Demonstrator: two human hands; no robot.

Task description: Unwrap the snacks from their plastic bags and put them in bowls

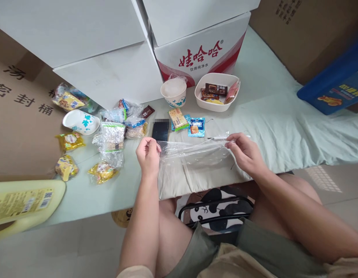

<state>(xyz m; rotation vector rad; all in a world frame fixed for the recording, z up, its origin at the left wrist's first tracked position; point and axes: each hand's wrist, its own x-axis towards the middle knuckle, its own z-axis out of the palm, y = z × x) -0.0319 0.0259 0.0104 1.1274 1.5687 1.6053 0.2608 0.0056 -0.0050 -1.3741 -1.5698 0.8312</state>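
A sheet of clear plastic, perhaps a bag [193, 150], is stretched between my two hands above the front edge of the cloth. My left hand [148, 152] pinches its left end, and my right hand [244, 150] pinches the other. Just beyond lie a dark phone [160, 131], a wrapped biscuit pack [178, 118] and a blue snack packet [196, 127]. Farther back stand a paper cup [173, 93] with crumpled clear film in it and a white bowl [218, 106] holding several wrapped snacks.
Many wrapped snacks [113, 137] and a tipped paper cup [81, 122] lie at left. White cartons [202, 54] rise behind. A yellow jug [28, 200] stands front left, a blue container [332, 77] far right. Below the edge is a panda-patterned stool [213, 212].
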